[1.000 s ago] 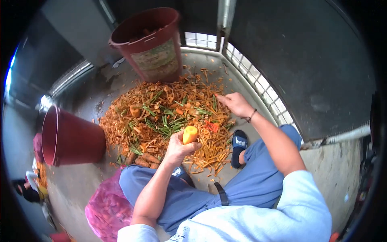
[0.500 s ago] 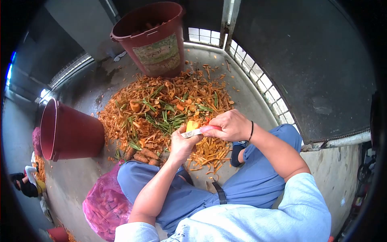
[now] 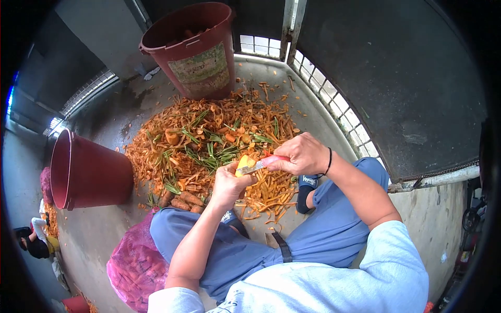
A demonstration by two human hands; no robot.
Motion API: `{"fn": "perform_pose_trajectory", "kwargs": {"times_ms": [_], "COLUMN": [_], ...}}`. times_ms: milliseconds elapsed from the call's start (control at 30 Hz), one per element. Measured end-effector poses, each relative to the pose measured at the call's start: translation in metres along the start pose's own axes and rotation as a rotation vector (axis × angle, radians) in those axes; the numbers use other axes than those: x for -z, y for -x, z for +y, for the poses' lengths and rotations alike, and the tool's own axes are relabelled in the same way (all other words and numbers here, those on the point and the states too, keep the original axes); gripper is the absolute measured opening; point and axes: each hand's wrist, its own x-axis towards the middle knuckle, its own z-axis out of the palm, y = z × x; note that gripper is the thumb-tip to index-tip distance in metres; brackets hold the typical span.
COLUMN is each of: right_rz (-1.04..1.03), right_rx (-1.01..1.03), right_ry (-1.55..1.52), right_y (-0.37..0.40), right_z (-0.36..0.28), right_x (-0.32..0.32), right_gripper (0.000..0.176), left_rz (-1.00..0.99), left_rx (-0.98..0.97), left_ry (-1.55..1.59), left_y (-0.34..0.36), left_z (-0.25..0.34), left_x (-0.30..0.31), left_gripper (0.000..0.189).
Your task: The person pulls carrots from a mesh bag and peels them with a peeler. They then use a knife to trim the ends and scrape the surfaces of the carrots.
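My left hand (image 3: 228, 184) grips a peeled orange carrot (image 3: 243, 164), its cut end pointing up. In my right hand (image 3: 298, 155) is a red-handled peeler (image 3: 259, 165), with its metal blade laid against the top of the carrot. Both hands are held above my knees, over the near edge of a wide heap of carrot peelings and green tops (image 3: 209, 141) on the concrete floor. A few unpeeled carrots (image 3: 185, 201) lie on the floor just left of my left hand.
A red bucket (image 3: 195, 49) stands beyond the heap; another red bucket (image 3: 83, 172) sits at the left. A pink mesh sack of carrots (image 3: 136, 266) rests by my left leg. A metal grille (image 3: 339, 112) lines the right. Another person (image 3: 34, 240) crouches far left.
One second ago my right hand reached out over the peelings. It then picked up the peeler and came back to the carrot, where the blade now rests.
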Motion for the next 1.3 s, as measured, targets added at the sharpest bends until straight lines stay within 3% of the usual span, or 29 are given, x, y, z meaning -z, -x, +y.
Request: {"fn": "perform_pose_trajectory", "kwargs": {"times_ms": [67, 133, 200, 267, 333, 400, 467, 567, 767, 900, 1067, 1267, 1300], "right_rz": [-0.020, -0.037, -0.117, 0.041, 0.010, -0.062, -0.037, 0.025, -0.031, 0.058, -0.020, 0.085, 0.114], "right_rx": [-0.001, -0.136, -0.465, -0.404, -0.387, -0.159, -0.013, 0.027, -0.019, 0.002, -0.032, -0.342, -0.290], "right_ry": [-0.013, -0.085, 0.034, -0.058, -0.227, -0.218, -0.162, -0.107, -0.091, -0.054, -0.066, -0.079, -0.162], "right_y": [0.001, -0.002, -0.009, -0.003, -0.001, 0.001, 0.002, 0.002, 0.002, 0.001, -0.001, -0.004, -0.004], "right_z": [0.002, 0.010, 0.033, 0.054, 0.030, 0.009, 0.000, -0.002, -0.010, -0.006, -0.003, 0.023, 0.019], "right_x": [0.003, 0.013, 0.028, 0.026, 0.023, 0.015, -0.002, -0.013, -0.005, -0.004, 0.000, 0.016, 0.011], "right_gripper": [0.048, 0.050, 0.055, 0.055, 0.033, 0.028, 0.050, 0.048, 0.048, 0.049, 0.047, 0.042, 0.041], "left_rz": [-0.040, -0.093, -0.158, -0.113, -0.082, -0.030, -0.026, -0.054, -0.043, -0.053, -0.058, -0.042, 0.009], "left_rx": [0.011, 0.043, 0.078, 0.036, 0.016, -0.010, 0.027, 0.043, -0.005, 0.026, 0.008, -0.026, -0.115], "left_ry": [-0.073, -0.133, -0.191, -0.200, -0.186, -0.187, -0.182, -0.129, -0.034, 0.014, -0.013, -0.120, -0.167], "left_y": [0.004, 0.009, 0.012, 0.006, 0.003, -0.001, 0.000, 0.002, 0.001, 0.001, 0.001, 0.000, -0.003], "left_z": [0.006, 0.004, 0.000, -0.001, -0.002, -0.004, -0.003, -0.003, -0.004, -0.003, 0.000, -0.004, -0.008], "left_x": [0.000, 0.001, 0.000, -0.001, 0.001, 0.004, 0.005, 0.002, -0.002, -0.003, -0.003, 0.000, -0.001], "left_gripper": [0.032, 0.033, 0.034, 0.038, 0.040, 0.043, 0.044, 0.043, 0.032, 0.030, 0.034, 0.048, 0.045]}}
